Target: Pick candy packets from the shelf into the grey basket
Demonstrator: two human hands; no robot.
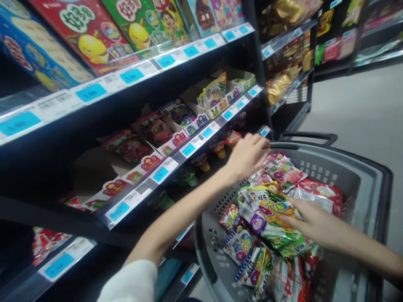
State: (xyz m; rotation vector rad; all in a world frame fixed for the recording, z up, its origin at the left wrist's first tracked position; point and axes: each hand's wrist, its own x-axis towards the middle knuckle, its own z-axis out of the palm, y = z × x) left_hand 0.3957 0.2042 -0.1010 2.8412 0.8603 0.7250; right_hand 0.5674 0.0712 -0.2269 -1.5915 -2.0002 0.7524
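Dark shelf (201, 136) beyond; left hand (251, 154) blurred, right hand (311, 222) against a yellow packet (264, 199), both hands' grip unclear.

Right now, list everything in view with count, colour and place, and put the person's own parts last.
Basket: one, grey with black rim, lower right
Basket handle: one, black, far edge
Basket bags: at least eight, multicoloured, overlapping inside
Boxes: at least five, blue, red, green and others, upper shelf
Shelf bags: at least four, red, purple, yellow, middle shelf
Cartons: several, printed fronts, around those bags
Small cups: at least five, orange, yellow, green, below cartons
Price tags: many, blue and white, shelf edges
Far bags: several, gold, pink, green, upper right
Shelving: several units, black, left and back
Floor: pale grey, right
Sleeve: one, white, left arm
Left hand: one, bare, at basket's shelf-side edge
Right hand: one, bare, on basket bags
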